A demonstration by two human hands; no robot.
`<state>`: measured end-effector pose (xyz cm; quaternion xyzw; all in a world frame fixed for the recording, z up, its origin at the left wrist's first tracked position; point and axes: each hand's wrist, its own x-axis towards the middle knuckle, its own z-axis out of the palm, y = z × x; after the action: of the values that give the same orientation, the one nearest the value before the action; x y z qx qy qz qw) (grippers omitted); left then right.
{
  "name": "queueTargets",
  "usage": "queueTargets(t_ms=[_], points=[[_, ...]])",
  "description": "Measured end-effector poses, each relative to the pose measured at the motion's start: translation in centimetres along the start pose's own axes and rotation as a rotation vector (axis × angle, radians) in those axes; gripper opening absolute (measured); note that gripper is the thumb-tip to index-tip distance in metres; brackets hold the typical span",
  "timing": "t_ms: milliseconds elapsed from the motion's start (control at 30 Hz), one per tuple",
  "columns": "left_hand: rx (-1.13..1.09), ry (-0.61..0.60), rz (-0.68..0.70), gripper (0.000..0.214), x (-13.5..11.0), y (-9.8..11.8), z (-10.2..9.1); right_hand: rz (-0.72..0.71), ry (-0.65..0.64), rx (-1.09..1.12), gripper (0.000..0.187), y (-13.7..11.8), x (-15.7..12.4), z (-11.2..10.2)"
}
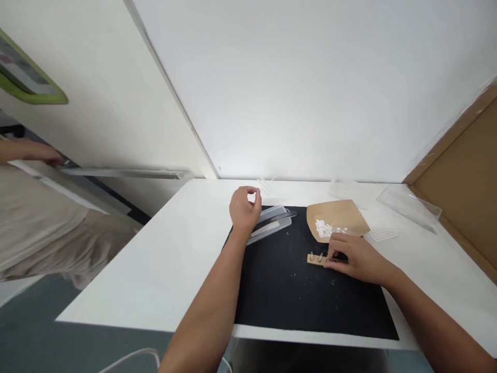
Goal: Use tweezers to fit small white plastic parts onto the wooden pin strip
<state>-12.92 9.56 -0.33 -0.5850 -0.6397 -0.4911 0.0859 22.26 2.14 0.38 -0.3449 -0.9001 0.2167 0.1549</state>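
My left hand (245, 207) is raised over the far left corner of the black mat (287, 295). Its thumb and index fingertips meet in a pinch; anything between them is too small to make out. Below and beside it lies an open clear plastic case (286, 223) with a dark slim tool (274, 220) across it. On the mat, my right hand (359, 256) closes its fingers on the right part of a small wooden strip (315, 262). Two short shiny pegs stand on the strip's visible left part; the rest is hidden by my fingers.
Small white pieces (326, 228) lie on a brown paper sheet (349, 212) at the mat's far edge. A clear plastic tray (407, 207) and a white dotted sheet (383, 233) are to the right. At far left, another person's hand (44, 153) is near a metal bar (124, 173).
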Motion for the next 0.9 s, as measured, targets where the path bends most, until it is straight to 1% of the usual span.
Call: queueTargets(t_ms=[67, 133, 233, 333, 400, 433, 500, 567, 633, 700, 800, 900], points=[[-0.143, 0.000, 0.000, 0.019, -0.5, 1.5, 0.0, -0.011, 0.004, -0.006, 0.021, -0.1, 0.0, -0.1], [-0.299, -0.052, -0.003, 0.019, -1.0, 2.9, 0.1, -0.019, 0.014, -0.012, 0.024, -0.2, 0.0, -0.2], [-0.482, -0.094, -0.071, 0.020, -2.0, 4.7, 0.5, -0.013, 0.086, -0.025, 0.024, -0.4, 0.1, -0.3], [-0.682, -0.178, -0.149, 0.025, -3.1, 6.2, 1.0, 0.014, 0.266, -0.038, 0.020, -0.3, 0.2, -0.1], [-0.831, -0.290, -0.181, 0.028, -3.8, 7.2, 1.2, 0.038, 0.422, -0.061, 0.020, -0.2, 0.3, 0.1], [-0.892, -0.360, -0.192, 0.030, -4.2, 7.7, 1.2, 0.055, 0.506, -0.066, 0.026, -0.1, 0.4, 0.3], [-0.985, -0.457, -0.212, 0.030, -4.9, 8.7, 1.2, 0.096, 0.648, -0.042, 0.048, 0.0, 0.4, 0.6], [-1.048, -0.551, -0.210, 0.030, -5.6, 9.4, 1.2, 0.108, 0.724, -0.004, 0.072, -0.1, 0.4, 0.7], [-1.107, -0.613, -0.211, 0.030, -6.2, 9.9, 1.3, 0.081, 0.735, -0.005, 0.090, -0.3, 0.4, 0.8], [-1.160, -0.653, -0.218, 0.031, -6.7, 10.2, 1.5, 0.052, 0.718, -0.028, 0.101, -0.5, 0.4, 0.9], [-1.204, -0.711, -0.221, 0.032, -7.2, 10.3, 1.8, 0.038, 0.713, -0.045, 0.105, -0.5, 0.5, 1.2], [-1.214, -0.761, -0.220, 0.033, -7.4, 10.3, 2.0, 0.017, 0.735, -0.076, 0.100, -0.3, 0.6, 1.4]])
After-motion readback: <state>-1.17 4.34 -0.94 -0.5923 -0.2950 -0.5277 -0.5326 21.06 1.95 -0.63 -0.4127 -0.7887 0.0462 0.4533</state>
